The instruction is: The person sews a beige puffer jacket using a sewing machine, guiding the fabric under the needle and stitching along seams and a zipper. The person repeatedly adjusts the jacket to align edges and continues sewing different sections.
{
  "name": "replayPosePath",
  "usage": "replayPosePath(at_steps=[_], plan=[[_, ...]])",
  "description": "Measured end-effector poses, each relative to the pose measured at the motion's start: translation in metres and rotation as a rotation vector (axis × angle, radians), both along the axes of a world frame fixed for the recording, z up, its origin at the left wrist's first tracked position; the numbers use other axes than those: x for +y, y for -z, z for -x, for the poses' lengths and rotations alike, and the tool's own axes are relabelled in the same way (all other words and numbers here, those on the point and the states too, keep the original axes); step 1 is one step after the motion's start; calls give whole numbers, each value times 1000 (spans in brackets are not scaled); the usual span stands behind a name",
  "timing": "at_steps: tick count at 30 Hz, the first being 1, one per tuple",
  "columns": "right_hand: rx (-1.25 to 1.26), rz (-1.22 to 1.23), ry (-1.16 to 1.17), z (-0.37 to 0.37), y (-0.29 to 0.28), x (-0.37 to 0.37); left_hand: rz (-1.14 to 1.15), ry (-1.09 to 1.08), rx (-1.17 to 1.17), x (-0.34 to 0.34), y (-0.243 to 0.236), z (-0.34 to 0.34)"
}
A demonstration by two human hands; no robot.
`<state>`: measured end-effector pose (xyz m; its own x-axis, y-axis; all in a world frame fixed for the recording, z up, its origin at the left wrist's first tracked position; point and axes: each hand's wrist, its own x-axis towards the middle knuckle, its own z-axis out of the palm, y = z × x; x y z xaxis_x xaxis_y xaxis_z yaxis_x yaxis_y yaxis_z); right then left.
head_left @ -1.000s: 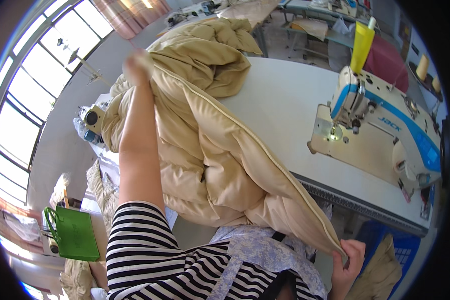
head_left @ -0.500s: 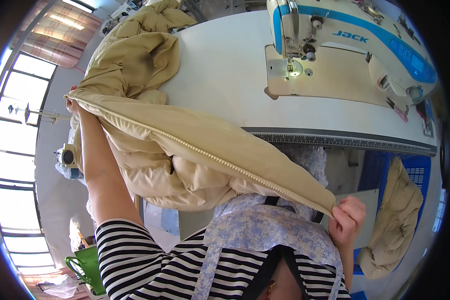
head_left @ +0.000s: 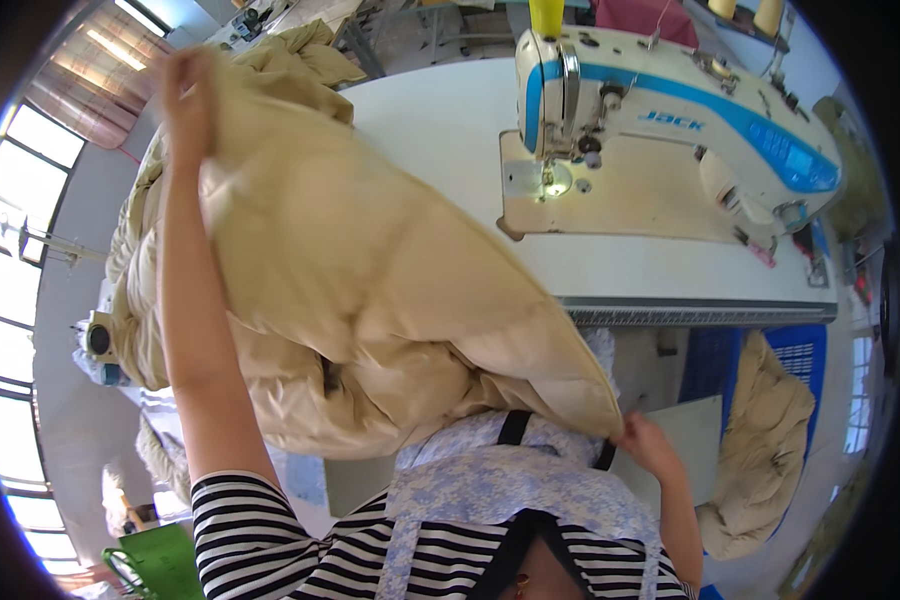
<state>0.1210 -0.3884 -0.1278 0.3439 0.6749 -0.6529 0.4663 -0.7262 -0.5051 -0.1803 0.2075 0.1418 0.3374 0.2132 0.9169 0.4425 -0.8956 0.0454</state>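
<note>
A beige padded jacket (head_left: 370, 250) stretches between my two hands, its long edge running slantwise from upper left to lower right. My left hand (head_left: 188, 105), blurred by motion, is raised at the far left with the jacket's edge pulled up to it. Near my waist at the right, my right hand (head_left: 645, 442) pinches the jacket's other corner. The quilted body of the jacket sags in folds over the table's front left edge and against my floral apron (head_left: 510, 470). The zipper teeth are out of sight.
Behind the jacket stands a white and blue sewing machine (head_left: 670, 125) on a white table (head_left: 420, 110). A dark ruler strip (head_left: 700, 312) lines the table's front edge. Small snips (head_left: 755, 247) lie by the machine. A blue crate (head_left: 805, 365) at the right holds beige padded pieces (head_left: 765, 450).
My left hand has swung up and away, turning the jacket's edge over so the zipper no longer shows. My right hand has shifted slightly left, still holding its corner. The whole view has shifted a little.
</note>
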Motion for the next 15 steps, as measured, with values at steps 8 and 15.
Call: replayPosePath(at_steps=[8,15], plan=[[-179,-1091,-113,-43,-91,177,599,595,-83,-58,55,-113],[391,-555,-319,-4,-109,196,571,345,68,-71,28,-104]])
